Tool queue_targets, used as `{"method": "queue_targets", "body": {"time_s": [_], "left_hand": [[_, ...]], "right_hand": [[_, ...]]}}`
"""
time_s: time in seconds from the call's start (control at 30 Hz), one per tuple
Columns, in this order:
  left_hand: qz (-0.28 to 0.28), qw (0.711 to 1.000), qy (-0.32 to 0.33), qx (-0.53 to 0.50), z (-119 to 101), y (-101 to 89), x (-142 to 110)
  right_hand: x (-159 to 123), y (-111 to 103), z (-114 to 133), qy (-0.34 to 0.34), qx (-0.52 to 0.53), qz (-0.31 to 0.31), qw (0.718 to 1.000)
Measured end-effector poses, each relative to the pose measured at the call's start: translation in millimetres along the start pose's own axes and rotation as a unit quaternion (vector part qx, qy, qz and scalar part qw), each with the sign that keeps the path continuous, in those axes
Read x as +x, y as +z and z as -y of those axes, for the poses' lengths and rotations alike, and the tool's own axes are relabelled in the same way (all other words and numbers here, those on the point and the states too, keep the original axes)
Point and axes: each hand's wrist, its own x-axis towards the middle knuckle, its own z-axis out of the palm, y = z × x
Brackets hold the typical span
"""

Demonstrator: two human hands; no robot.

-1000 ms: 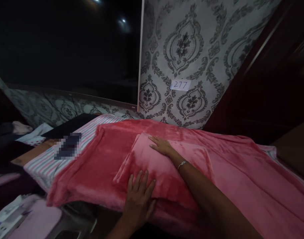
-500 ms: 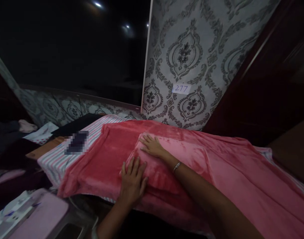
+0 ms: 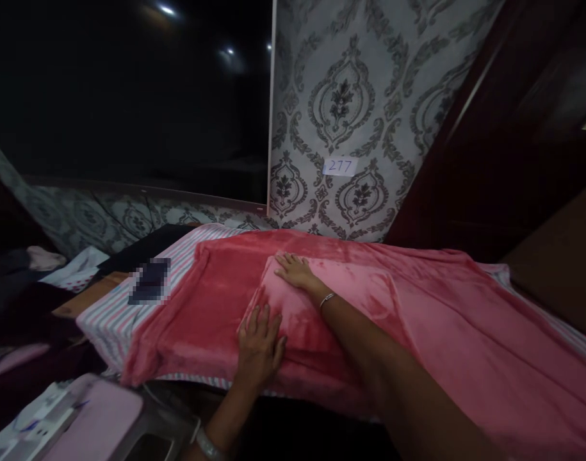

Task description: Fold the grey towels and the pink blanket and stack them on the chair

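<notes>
A coral-pink plush blanket (image 3: 465,333) is spread over a surface covered by a striped cloth (image 3: 113,307). On its middle lies a folded section of pink plush fabric (image 3: 360,282), roughly rectangular; whether it is part of the blanket or a separate piece I cannot tell. My left hand (image 3: 260,346) rests flat at the near left corner of that folded section, fingers spread. Palm down, my right hand (image 3: 295,272) lies on its far left corner, also with fingers apart. Neither hand grips anything.
A large dark screen (image 3: 129,96) hangs on the patterned wall behind. A paper label (image 3: 339,166) reads 277. At left are a blurred dark item (image 3: 151,282) on the striped cloth, piled clothes (image 3: 14,269), and a pink stool-like seat (image 3: 100,410) with white objects on it.
The view has shifted slightly. Both hands stay flat on the folded pink section, nearly in the same places, with the right hand a touch further along its far edge.
</notes>
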Motion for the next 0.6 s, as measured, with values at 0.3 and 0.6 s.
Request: {"method": "queue_targets", "body": {"time_s": [0.3,0.6], "left_hand": [[0.082,0.995,-0.019,-0.052,0,-8.9,13],[0.134,0.985,0.077,-0.073,14,-30.5,28]], "right_hand": [[-180,8,-91,0.095,0.014,-0.09,0.991],[-311,83,-142,-0.02,0.057,-0.271,0.961]]}}
